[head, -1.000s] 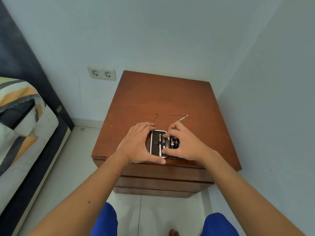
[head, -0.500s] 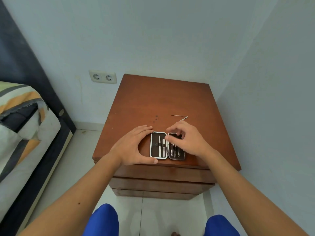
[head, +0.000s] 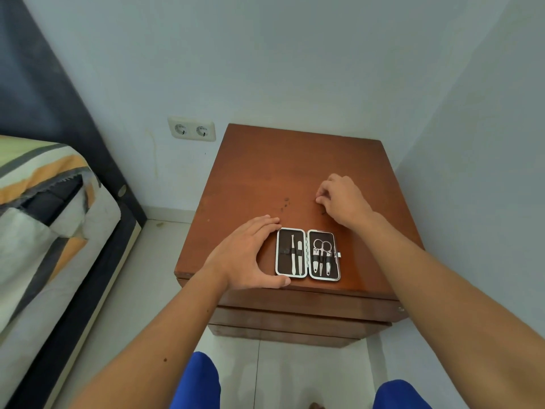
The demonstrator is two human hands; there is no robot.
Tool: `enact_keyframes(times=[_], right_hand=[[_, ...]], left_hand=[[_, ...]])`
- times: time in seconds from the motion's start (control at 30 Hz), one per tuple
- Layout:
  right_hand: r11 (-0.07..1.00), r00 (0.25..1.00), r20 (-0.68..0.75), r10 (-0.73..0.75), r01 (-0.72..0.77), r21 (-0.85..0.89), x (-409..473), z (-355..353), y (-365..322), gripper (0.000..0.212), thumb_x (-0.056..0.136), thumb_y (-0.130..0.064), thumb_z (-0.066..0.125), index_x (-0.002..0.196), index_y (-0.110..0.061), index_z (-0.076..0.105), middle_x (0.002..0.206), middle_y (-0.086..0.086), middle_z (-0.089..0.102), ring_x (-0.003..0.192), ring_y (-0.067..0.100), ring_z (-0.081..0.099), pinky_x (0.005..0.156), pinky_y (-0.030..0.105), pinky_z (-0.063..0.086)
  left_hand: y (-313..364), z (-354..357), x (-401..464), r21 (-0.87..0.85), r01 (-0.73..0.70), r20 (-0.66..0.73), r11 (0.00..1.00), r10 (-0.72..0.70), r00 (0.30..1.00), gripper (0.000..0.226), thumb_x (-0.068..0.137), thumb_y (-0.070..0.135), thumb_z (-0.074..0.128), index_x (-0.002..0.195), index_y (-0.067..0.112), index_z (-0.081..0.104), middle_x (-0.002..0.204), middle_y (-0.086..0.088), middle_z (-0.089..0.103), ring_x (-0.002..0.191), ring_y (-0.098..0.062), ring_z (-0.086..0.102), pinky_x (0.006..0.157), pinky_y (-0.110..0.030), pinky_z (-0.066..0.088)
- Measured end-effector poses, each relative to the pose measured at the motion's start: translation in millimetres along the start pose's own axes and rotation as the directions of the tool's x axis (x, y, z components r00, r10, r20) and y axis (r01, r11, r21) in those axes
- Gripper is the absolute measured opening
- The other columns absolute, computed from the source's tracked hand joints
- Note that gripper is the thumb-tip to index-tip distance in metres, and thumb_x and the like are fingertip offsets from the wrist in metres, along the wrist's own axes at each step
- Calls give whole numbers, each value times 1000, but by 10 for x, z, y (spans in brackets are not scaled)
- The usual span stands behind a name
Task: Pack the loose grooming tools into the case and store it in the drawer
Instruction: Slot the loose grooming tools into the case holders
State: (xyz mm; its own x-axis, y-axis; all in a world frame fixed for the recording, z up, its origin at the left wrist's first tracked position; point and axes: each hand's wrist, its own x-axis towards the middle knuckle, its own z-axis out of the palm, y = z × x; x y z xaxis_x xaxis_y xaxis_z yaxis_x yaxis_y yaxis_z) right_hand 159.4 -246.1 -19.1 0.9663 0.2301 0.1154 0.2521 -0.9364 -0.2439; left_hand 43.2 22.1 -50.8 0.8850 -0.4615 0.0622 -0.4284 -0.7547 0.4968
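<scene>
A small dark grooming case (head: 283, 262) lies open near the front edge of the brown nightstand (head: 265, 169). Two slim metal tools (head: 296, 255) sit strapped in its left half. Scissors and two other tools (head: 322, 255) fill the right half. My left hand (head: 244, 252) cups the case's left edge, thumb at the front corner, fingers at the back corner. My right hand (head: 343, 200) rests further back on the top, fingers curled down to the wood. The loose tools are hidden under it.
The nightstand's drawer fronts (head: 295, 318) below the top are closed. A wall (head: 486, 178) stands close on the right. A bed with a striped cover (head: 44, 208) lies to the left, and a double socket (head: 191, 129) is on the back wall.
My right hand has left the case and moved back over the spot where the thin loose tools lay. The case now shows fully open. My left hand stays at its left edge.
</scene>
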Motion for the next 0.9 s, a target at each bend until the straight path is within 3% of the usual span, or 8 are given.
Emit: enact_keyframes(times=[0.17,0.33,0.43,0.53,0.67,0.83,0.9], right_hand=[[963,979,117,-165,185,-194,78,22,47,8,102,-13,61,107,-14,67,112,5,57,109,26,53,92,43,52],[941,963,178,-205,244,-235,58,17,62,14,98,-2,56,106,-14,56,112,9,53,107,29,53,89,40,48],[996,997,-34,-70,72,60,-8,-74,-14,16,101,-3,51,99,-19,53,101,-1,57,91,23,58,79,33,48],[883,973,-185,140,-38,468,-185,-190,-220,9,104,-13,57,107,-19,64,91,-6,68,80,7,63,70,12,48],[673,992,-1,130,-87,735,-413,-124,-401,29,100,-6,67,127,-17,70,90,1,76,75,12,70,71,22,59],[419,984,86,159,-146,896,-552,32,-497,20,93,-2,75,113,-5,74,89,14,78,69,19,71,70,28,61],[370,981,119,156,-170,913,-584,69,-530,19,91,-3,77,110,-3,73,89,17,79,71,19,73,69,26,62]], left_hand=[[-4,9,1,16,-10,-5,1000,10,1000,123,65,90,70,163,26,31,171,15,25,158,-2,12,128,-25,10],[-9,18,0,28,-16,-13,999,17,1000,122,67,89,71,163,25,31,172,14,25,159,-2,12,127,-23,7],[-5,3,3,28,-13,1,1000,13,1000,122,67,91,69,163,25,31,172,14,24,159,-3,12,129,-28,10],[-9,-2,10,26,-9,12,1000,9,1000,123,67,92,67,163,26,30,172,14,24,159,-4,13,131,-34,15],[-19,17,17,26,-5,6,1000,5,1000,123,66,93,67,163,26,31,171,13,25,159,-4,13,130,-31,13],[-26,32,21,26,-12,-6,1000,12,1000,124,66,92,68,162,24,32,171,11,27,159,-5,15,130,-31,13],[-19,28,22,30,-12,-5,999,12,1000,124,65,92,68,162,23,33,171,11,27,159,-6,15,131,-34,15]])
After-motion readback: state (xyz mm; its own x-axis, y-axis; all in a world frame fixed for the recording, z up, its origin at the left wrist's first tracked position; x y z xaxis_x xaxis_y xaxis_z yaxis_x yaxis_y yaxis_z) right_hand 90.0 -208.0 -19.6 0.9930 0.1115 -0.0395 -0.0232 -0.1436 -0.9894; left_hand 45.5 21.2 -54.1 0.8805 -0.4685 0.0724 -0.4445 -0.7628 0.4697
